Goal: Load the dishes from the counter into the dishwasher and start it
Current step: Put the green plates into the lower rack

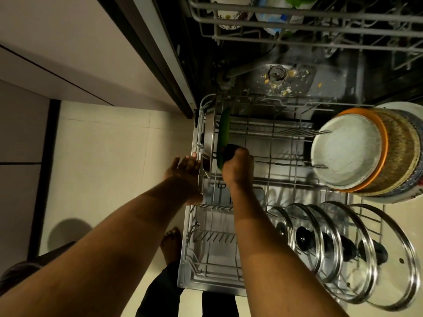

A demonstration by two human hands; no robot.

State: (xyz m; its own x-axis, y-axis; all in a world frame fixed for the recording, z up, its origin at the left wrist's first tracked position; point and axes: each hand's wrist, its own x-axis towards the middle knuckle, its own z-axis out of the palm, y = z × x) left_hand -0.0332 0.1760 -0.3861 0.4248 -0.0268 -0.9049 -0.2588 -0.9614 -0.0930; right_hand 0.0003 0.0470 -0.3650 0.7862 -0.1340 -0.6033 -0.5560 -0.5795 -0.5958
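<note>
The dishwasher's lower rack (288, 154) is pulled out below me. A green pan (223, 131) stands on edge at the rack's left side, next to a steel pan (209, 133). My right hand (238, 167) grips the green pan's black handle. My left hand (186, 167) lies with straight fingers against the rack's left rim, touching the steel pan's edge. Stacked plates and bowls (357, 149) stand on edge at the right of the rack. Several glass lids (332, 245) stand in a row along the near right.
The upper rack (297, 24) with cups and a bowl juts out at the top. Food scraps lie on the tub floor (286, 81). A cabinet front (68, 53) and tiled floor (103, 168) lie to the left. My bare foot (171, 243) stands beside the open door.
</note>
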